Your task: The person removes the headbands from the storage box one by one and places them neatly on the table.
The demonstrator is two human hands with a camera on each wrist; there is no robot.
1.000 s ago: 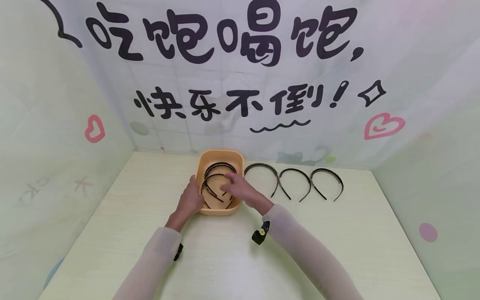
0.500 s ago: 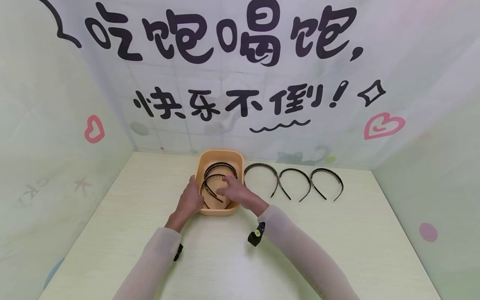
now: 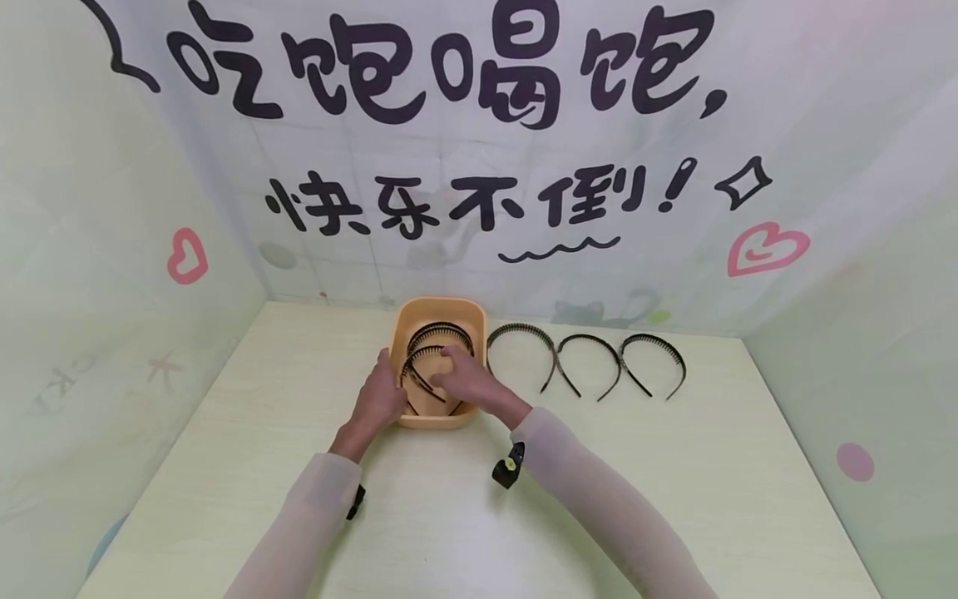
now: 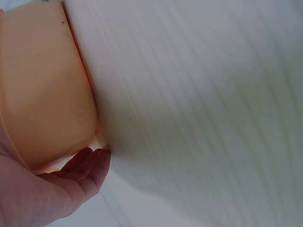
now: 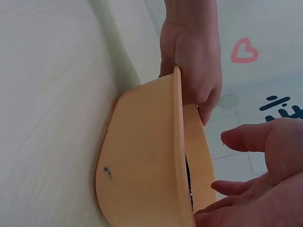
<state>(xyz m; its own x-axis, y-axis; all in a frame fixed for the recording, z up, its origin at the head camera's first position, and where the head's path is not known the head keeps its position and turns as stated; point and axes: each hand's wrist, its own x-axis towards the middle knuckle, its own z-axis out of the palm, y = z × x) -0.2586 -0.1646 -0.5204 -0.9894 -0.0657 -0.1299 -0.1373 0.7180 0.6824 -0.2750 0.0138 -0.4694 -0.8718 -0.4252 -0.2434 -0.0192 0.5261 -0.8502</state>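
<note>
An orange plastic bin [image 3: 436, 423] stands at the back of the table. My left hand [image 3: 379, 395] grips its left side, thumb over the rim and fingers along the outer wall [image 4: 47, 85]. Inside lie several black toothed headbands [image 3: 441, 325], overlapping one another; a front headband [image 3: 425, 385] lies closest to my right fingers. My right hand [image 3: 471, 381] reaches over the bin's right rim. In the right wrist view this hand [image 5: 279, 175] has thumb and fingers spread apart, with nothing seen between them. Its fingertips are partly hidden at the bin's rim [image 5: 178, 137].
To the right of the bin, a row of three black headbands lies on the pale wooden table [image 3: 599, 499]: a left one [image 3: 521, 328], a middle one [image 3: 589, 337] and a right one [image 3: 654, 339]. Printed fabric walls [image 3: 449, 274] enclose the table's back and sides.
My right hand has shifted slightly left over the bin, and the front headband has edged left as well. The left hand keeps its grip; the headbands on the table have not moved.
</note>
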